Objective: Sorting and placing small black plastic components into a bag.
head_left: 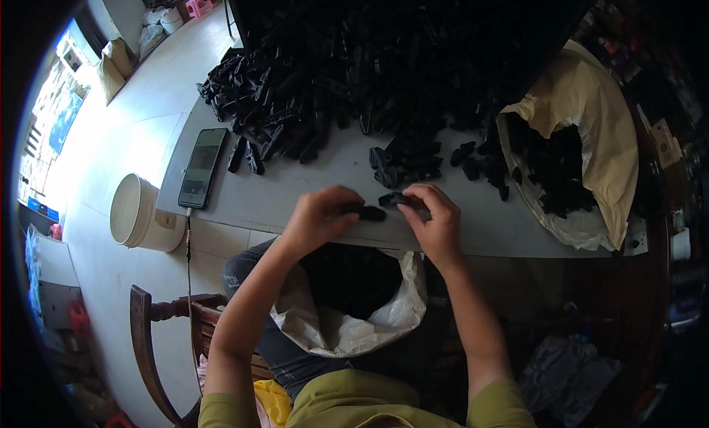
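Elongated black piece (pixel 372 214), apparently plastic, pinched by the left hand (pixel 320 217) above the grey table's (pixel 487 232) near edge, looks light, stiff and best gripped endwise, while the right hand (pixel 436 217) pinches a shorter black piece (pixel 391 199) over that same edge.

The grey table (pixel 487 225) bears black parts (pixel 310 96), phone (pixel 202 168), sack (pixel 609 125).

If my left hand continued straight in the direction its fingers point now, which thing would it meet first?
Past its own black piece, the left hand would probably meet the small black part in the right hand. Their heights are hard to compare from this view.
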### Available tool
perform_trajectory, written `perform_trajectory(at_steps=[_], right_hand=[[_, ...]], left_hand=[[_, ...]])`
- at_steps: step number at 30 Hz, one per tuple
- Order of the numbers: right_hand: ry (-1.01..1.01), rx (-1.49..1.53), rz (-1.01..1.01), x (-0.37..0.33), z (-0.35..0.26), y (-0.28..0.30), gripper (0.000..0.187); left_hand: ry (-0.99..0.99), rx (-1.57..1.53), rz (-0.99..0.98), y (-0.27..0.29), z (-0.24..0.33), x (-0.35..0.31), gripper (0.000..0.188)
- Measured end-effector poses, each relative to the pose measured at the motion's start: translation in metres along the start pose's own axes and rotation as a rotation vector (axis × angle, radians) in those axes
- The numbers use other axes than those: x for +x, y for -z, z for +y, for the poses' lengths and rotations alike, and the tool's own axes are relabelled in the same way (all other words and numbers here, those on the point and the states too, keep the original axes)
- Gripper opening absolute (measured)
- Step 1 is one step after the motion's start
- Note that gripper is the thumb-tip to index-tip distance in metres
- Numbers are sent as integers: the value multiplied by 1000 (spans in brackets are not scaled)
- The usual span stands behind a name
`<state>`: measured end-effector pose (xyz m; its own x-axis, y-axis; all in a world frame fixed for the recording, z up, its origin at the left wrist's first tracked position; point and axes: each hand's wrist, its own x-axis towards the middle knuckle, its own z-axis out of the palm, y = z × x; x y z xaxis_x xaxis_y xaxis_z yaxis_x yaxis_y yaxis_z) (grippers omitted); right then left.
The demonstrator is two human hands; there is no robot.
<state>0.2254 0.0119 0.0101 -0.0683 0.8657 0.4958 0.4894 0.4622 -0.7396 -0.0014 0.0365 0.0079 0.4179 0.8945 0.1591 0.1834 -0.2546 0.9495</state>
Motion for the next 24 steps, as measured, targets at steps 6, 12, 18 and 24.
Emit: perform_trajectory(at_steps=[6,12,18,24], right_hand=[[166,-101,-36,-8,-3,-19,26],[221,-369,-51,-21,0,-4,31],[0,-146,102,-18,4,1,31],[227,-610,20,-32,8,11,31]], left_hand=[[-439,677,147,-5,12,0,24],[-171,691,-63,-18,26,-16,38],[-227,667,-60,-45,30,-8,49],[-230,754,-72,-55,30,-4,42]])
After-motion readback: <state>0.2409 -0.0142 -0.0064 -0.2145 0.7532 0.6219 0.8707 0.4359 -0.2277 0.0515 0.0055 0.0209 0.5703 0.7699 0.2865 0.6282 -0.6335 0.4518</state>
